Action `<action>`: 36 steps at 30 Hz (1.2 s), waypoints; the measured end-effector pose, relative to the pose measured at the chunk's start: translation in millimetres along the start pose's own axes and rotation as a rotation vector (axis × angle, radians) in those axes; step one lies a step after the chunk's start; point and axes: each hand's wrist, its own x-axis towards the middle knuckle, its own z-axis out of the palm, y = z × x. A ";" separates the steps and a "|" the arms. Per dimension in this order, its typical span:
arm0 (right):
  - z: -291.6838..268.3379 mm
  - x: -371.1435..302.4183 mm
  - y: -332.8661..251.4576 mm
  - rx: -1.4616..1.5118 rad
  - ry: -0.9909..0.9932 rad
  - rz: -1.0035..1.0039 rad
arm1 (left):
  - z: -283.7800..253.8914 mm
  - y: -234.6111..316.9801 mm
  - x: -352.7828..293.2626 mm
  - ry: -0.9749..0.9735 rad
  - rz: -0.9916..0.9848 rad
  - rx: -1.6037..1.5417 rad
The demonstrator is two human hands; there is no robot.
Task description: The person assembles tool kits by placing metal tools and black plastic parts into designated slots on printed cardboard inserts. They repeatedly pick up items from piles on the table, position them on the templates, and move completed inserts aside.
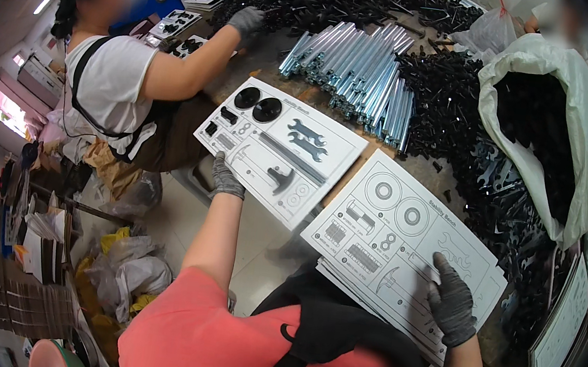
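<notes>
My left hand (227,177), in a grey glove, is closed at the near edge of a white printed board (342,149). That board carries two black discs (257,104), two open-end wrenches (307,139), a metal tube (290,157), a black T-shaped handle (280,180) and small black parts (219,121). Gloved likewise, my right hand (452,303) lies on a second printed board (406,230), fingers apart, touching its right part. Only printed outlines show on this second board. More boards (375,301) are stacked under it.
Metal tubes (356,66) lie piled beyond the boards, among heaps of black bolts (434,91). Wrenches (490,167) lie near an open white sack (543,64) at right. A co-worker (114,66) reaches into the heap from the left. Another person (563,26) is at far right.
</notes>
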 end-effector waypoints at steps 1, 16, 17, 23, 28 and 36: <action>-1.9 -3.8 7.4 0.009 0.021 0.008 | 2.4 3.0 1.4 0.027 -0.001 -0.008; -22.9 -51.1 29.1 0.257 0.139 0.287 | -2.8 -9.2 83.4 0.038 0.113 0.138; -23.4 -51.9 30.0 0.222 0.180 0.247 | -3.7 -9.0 85.9 0.051 0.143 0.163; -31.0 -96.7 69.7 -0.051 0.320 0.421 | -7.3 4.0 45.5 0.147 0.785 0.384; -2.4 -135.0 134.5 -0.209 0.449 0.398 | 35.5 -40.3 -70.9 -0.650 0.287 0.888; 1.3 -115.2 108.0 -0.147 0.408 0.443 | 58.5 -132.2 -157.6 -1.275 -0.047 1.374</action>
